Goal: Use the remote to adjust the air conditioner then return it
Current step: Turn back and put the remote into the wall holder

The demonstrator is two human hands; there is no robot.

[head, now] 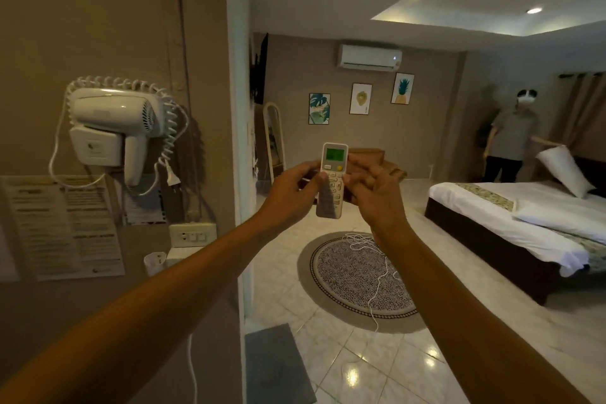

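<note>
A white remote (332,174) with a lit green screen and a yellow button is held upright at arm's length in the middle of the view. My left hand (292,195) grips its left side, thumb on the keypad. My right hand (373,197) wraps the right side, fingers curled by the buttons. A thin white string (367,249) hangs below the remote toward the floor. The white air conditioner (369,57) is mounted high on the far wall, above and beyond the remote.
A wall-mounted hair dryer (114,121) with coiled cord hangs on the left wall above a socket (192,234). A round patterned rug (354,279) lies on the tiled floor. A bed (524,220) stands right; a person (511,138) with a pillow stands behind it.
</note>
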